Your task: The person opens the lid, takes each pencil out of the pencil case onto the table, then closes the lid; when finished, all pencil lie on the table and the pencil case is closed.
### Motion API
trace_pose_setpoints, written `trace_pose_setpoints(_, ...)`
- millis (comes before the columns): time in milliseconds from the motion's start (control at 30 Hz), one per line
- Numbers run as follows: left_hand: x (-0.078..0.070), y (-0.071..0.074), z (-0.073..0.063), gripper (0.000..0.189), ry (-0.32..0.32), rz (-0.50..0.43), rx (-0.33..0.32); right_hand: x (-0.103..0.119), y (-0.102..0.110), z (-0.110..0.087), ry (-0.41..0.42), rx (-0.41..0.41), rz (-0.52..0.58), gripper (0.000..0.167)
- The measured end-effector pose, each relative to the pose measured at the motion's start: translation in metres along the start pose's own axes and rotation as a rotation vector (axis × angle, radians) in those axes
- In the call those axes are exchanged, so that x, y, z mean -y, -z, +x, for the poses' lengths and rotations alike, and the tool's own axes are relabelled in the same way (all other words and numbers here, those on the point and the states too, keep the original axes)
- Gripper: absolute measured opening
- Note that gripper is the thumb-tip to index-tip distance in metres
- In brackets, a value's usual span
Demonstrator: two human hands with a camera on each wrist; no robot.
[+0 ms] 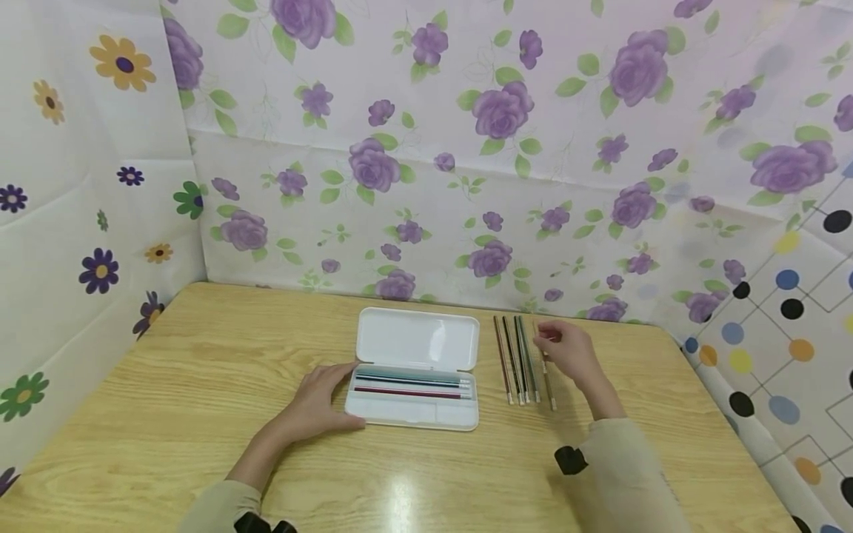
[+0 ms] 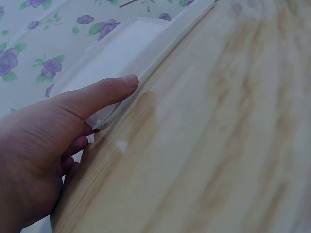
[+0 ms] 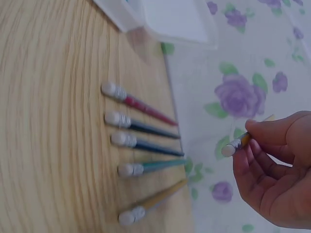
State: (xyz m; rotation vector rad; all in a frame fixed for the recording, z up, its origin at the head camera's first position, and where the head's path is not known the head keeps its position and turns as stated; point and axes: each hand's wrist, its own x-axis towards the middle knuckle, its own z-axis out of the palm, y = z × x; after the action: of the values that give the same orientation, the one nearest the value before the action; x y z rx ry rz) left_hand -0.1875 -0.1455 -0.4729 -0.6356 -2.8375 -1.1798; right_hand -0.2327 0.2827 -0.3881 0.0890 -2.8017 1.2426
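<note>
An open white pencil case (image 1: 393,409) lies on the table, its lid (image 1: 413,337) tipped back. Inside are a red pencil (image 1: 406,393) and dark blue or green ones. My left hand (image 1: 318,403) holds the case at its left end, thumb (image 2: 114,88) along the front wall, fingers partly hidden behind the end. My right hand (image 3: 277,170) pinches a yellow pencil (image 3: 244,139) between thumb and fingers, its white eraser end pointing out. Beneath it, another yellow pencil (image 3: 158,198) rests on the table beside a green pencil (image 3: 163,165).
Right of the case, a red pencil (image 1: 503,363) and two dark pencils (image 3: 150,146) continue the row, eraser ends toward the person. The wooden table (image 1: 266,326) meets a flowered cloth (image 1: 426,215) at the back.
</note>
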Motion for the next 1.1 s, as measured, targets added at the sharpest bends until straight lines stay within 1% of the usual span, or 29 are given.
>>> trace_pose_setpoints(200,0.0,0.0,0.001,0.099,-0.002,0.002,-0.002,-0.024,0.011,-0.005,-0.096,-0.004,-0.017,0.036)
trace_pose_setpoints(400,0.0,0.001,-0.001,0.098,-0.001,-0.005,0.001,-0.042,0.011,-0.015,-0.177,0.033,-0.013,0.036)
trace_pose_setpoints(467,0.001,0.001,-0.002,0.098,0.001,-0.004,0.001,-0.047,0.01,-0.017,-0.181,0.047,-0.035,0.035)
trace_pose_setpoints(633,0.002,0.0,-0.002,0.098,0.0,0.001,-0.003,-0.058,0.003,-0.019,-0.179,0.043,-0.101,0.033)
trace_pose_setpoints(833,0.002,-0.001,-0.001,0.099,-0.007,-0.005,-0.003,-0.061,-0.001,-0.021,-0.162,0.027,-0.179,0.032)
trace_pose_setpoints(967,0.001,-0.001,-0.001,0.099,-0.007,-0.006,-0.004,-0.06,-0.002,-0.021,-0.152,0.014,-0.19,0.031)
trace_pose_setpoints(1100,0.001,-0.001,0.0,0.099,-0.009,-0.002,-0.004,-0.06,-0.002,-0.021,-0.149,-0.002,-0.179,0.027)
